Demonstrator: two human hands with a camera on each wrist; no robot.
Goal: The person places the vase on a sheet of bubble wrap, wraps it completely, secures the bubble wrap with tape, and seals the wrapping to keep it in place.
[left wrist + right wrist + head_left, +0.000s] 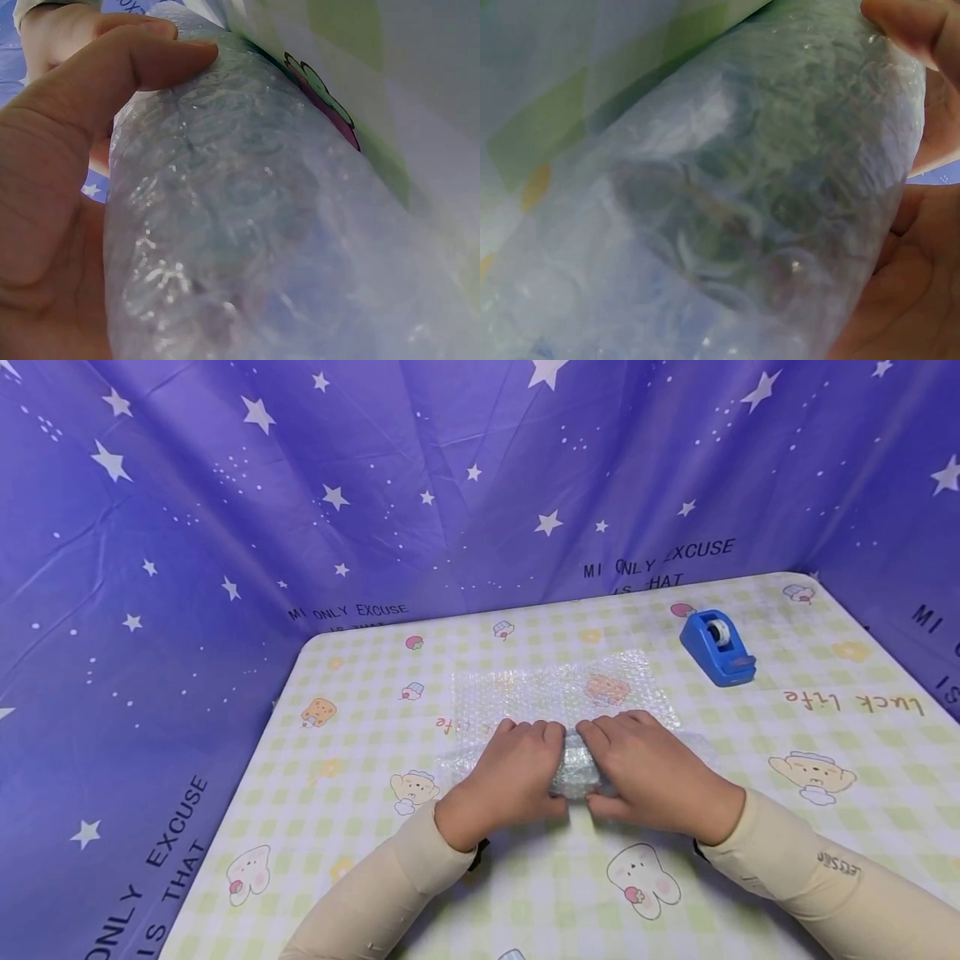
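Note:
A clear bubble wrap roll (578, 768) lies crosswise near the middle of the table, and its flat, unrolled part stretches away behind it. My left hand (506, 777) grips the roll's left half, fingers over the top and thumb on the near side. On the right half, my right hand (652, 777) holds it the same way, close beside the left. Through the layers in the right wrist view, a dark greenish shape (727, 232) shows inside; I cannot tell what it is. The left wrist view shows the thumb (172, 60) pressing on the bubbled surface.
A blue tape dispenser (717, 647) with a roll of tape stands at the back right of the table. The table has a green-checked cloth (322, 843) with cartoon prints. A purple curtain (450, 485) with white stars hangs behind and along the sides.

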